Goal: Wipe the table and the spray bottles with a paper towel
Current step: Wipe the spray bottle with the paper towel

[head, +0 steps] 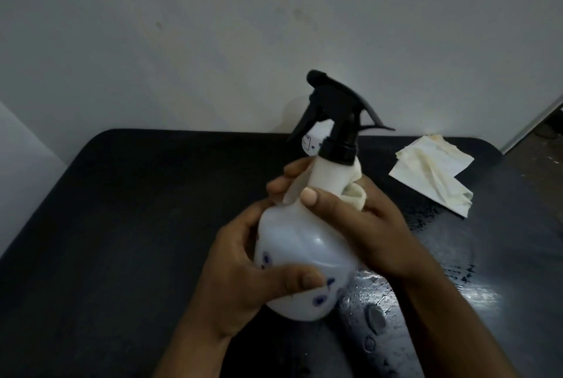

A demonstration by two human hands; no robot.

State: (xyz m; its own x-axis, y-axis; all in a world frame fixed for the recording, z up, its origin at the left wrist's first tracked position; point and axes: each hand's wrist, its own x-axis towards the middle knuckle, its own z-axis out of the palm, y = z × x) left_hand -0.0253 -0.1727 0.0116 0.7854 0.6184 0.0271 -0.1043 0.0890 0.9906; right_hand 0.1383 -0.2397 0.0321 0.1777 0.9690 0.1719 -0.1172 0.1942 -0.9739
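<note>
Nearest, the left hand is curled round the base of a white spray bottle, thumb across its blue-spotted front, holding it tilted above the dark table. The right hand is closed round the bottle's neck, pressing a paper towel against it, thumb on the shoulder. Water drops lie on the table just below the hands and to the right. Farther right lies a crumpled, stained towel. Behind the black trigger head, part of a second bottle shows near the wall.
</note>
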